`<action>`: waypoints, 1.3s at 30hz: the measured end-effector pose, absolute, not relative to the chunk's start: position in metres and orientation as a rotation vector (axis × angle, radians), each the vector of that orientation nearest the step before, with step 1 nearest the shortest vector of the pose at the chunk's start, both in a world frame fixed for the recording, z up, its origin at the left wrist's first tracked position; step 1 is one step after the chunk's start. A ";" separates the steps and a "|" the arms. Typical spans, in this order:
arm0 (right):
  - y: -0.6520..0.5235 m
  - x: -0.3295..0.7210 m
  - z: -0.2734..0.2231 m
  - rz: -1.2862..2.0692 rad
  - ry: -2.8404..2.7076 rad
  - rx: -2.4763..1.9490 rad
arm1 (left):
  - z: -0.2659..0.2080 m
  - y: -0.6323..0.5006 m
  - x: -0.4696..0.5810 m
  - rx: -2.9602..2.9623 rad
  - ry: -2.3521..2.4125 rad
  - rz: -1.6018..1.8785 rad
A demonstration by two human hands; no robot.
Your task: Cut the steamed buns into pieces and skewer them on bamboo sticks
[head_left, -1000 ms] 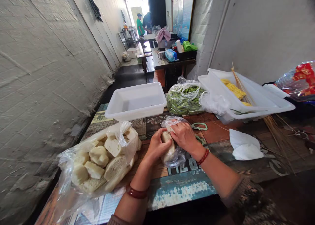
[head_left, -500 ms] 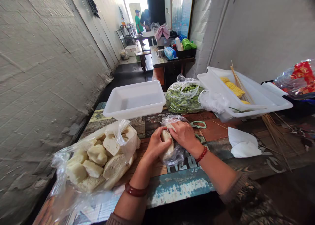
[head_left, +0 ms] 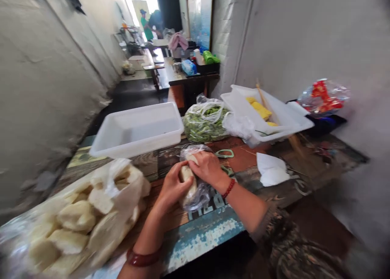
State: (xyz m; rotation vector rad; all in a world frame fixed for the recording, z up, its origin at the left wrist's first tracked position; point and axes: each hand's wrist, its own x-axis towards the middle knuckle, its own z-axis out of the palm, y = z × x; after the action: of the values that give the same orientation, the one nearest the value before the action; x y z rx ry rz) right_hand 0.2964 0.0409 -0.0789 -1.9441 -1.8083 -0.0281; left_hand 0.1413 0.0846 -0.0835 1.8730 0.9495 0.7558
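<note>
Pale piece (head_left: pixel 191 192) on clear plastic (head_left: pixel 202 197), on table (head_left: pixel 201 246), between both hands. Left hand (head_left: pixel 173 185): fingers and thumb gripping its side. Right hand (head_left: pixel 210 169): fingers curled, gripping far end. Green handles (head_left: pixel 224 153) just beside right hand. Chunk bag (head_left: pixel 134 185) to left; white tub (head_left: pixel 143 144), greens bag (head_left: pixel 204 126) beyond.

Corn (head_left: pixel 258 108) and sticks (head_left: pixel 263 96) are lying in a white tub (head_left: pixel 294 117), with a bag of green pods (head_left: pixel 202 126) sitting just beside it. White paper (head_left: pixel 271 169) is lying in front of the tub. Farther back, a blue pack (head_left: pixel 189 67) is resting near a pink cloth (head_left: pixel 178 41), and a person in green (head_left: pixel 147 29) is standing.
</note>
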 end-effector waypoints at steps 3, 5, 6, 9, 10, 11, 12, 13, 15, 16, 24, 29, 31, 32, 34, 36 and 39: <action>0.044 0.302 -0.076 -0.012 -1.819 -1.901 | -0.087 0.091 0.140 1.891 1.006 0.749; 0.046 0.305 -0.075 0.014 -1.823 -1.838 | -0.087 0.094 0.138 1.940 1.033 0.807; 0.046 0.306 -0.074 0.032 -1.820 -1.800 | -0.085 0.094 0.137 1.973 1.042 0.848; 0.044 0.309 -0.072 0.105 -1.801 -1.676 | -0.080 0.091 0.136 2.069 1.062 0.962; 0.043 0.312 -0.071 0.131 -1.794 -1.637 | -0.079 0.091 0.135 2.092 1.069 0.984; 0.042 0.315 -0.068 0.164 -1.790 -1.595 | -0.078 0.091 0.135 2.110 1.082 0.997; 0.039 0.319 -0.065 0.208 -1.779 -1.551 | -0.077 0.090 0.134 2.121 1.098 0.995; 0.037 0.324 -0.061 0.285 -1.758 -1.490 | -0.077 0.090 0.134 2.129 1.108 0.977; 0.033 0.334 -0.054 0.558 -1.601 -1.326 | -0.077 0.090 0.131 2.130 1.100 0.919; 0.032 0.340 -0.051 0.629 -1.490 -1.289 | -0.077 0.090 0.129 2.122 1.078 0.892; 0.052 0.378 -0.082 0.327 -1.123 -1.651 | -0.076 0.097 0.112 2.025 0.861 0.802; 0.045 0.373 -0.094 0.293 -1.419 -1.834 | -0.083 0.085 0.114 2.103 0.922 0.708; 0.039 0.373 -0.097 0.280 -1.516 -1.878 | -0.085 0.081 0.116 2.134 0.924 0.691; 0.037 0.375 -0.100 0.288 -1.568 -1.887 | -0.085 0.079 0.116 2.131 0.930 0.696; 0.029 0.382 -0.111 0.303 -1.675 -1.894 | -0.084 0.075 0.116 2.131 0.964 0.647; 0.019 0.394 -0.128 0.241 -1.882 -1.874 | -0.081 0.070 0.115 2.158 0.983 0.580; -0.002 0.413 -0.152 0.041 -2.019 -1.812 | -0.075 0.062 0.114 2.199 0.992 0.494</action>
State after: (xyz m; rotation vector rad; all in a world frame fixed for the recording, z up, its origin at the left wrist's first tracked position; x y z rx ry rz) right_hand 0.4127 -0.0024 -0.1524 -1.8120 -2.0192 0.0411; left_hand 0.1138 0.0617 -0.0753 2.1992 0.9924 0.4940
